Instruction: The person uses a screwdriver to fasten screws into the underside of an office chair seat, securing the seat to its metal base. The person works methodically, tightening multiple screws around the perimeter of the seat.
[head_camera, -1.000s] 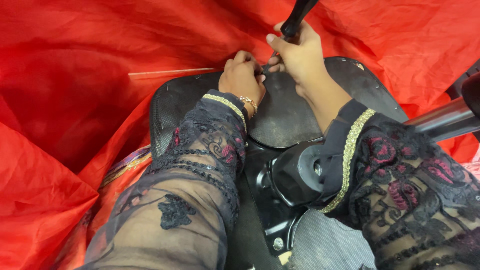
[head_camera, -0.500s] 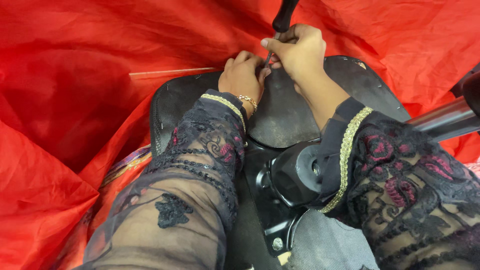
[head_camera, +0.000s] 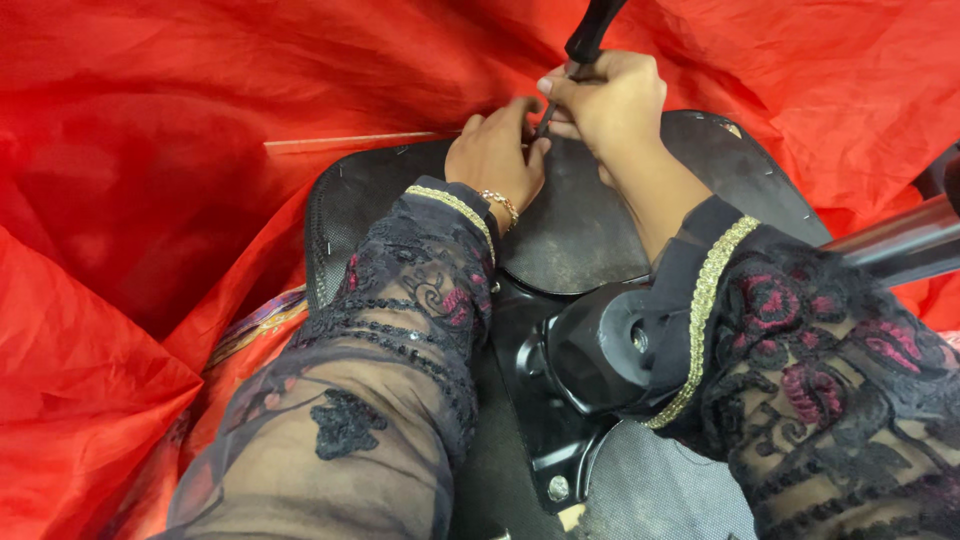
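1. Right hand (head_camera: 608, 105), upper centre of the frame: fingers wrapped tight around a black-handled screwdriver (head_camera: 582, 48), whose handle rises out of the top edge; the thin shaft slants down and left toward the left hand's fingertips.
2. Left hand (head_camera: 497, 158), just left of and below the right hand: fingers curled narrow at the screwdriver's tip, pinching something too small to make out; a gold bracelet (head_camera: 501, 204) circles the wrist.
3. Black seat underside (head_camera: 590, 235), centre: both hands rest at its far edge, where it meets the red fabric.
4. Red fabric (head_camera: 150, 190): fills the left, top and upper right of the frame, folded around the seat.
5. Black mechanism (head_camera: 590, 350), lower centre: a moulded hub, partly hidden by both embroidered sleeves (head_camera: 400, 330).
6. Metal tube (head_camera: 900, 240), right edge: runs out of the frame behind the right sleeve.
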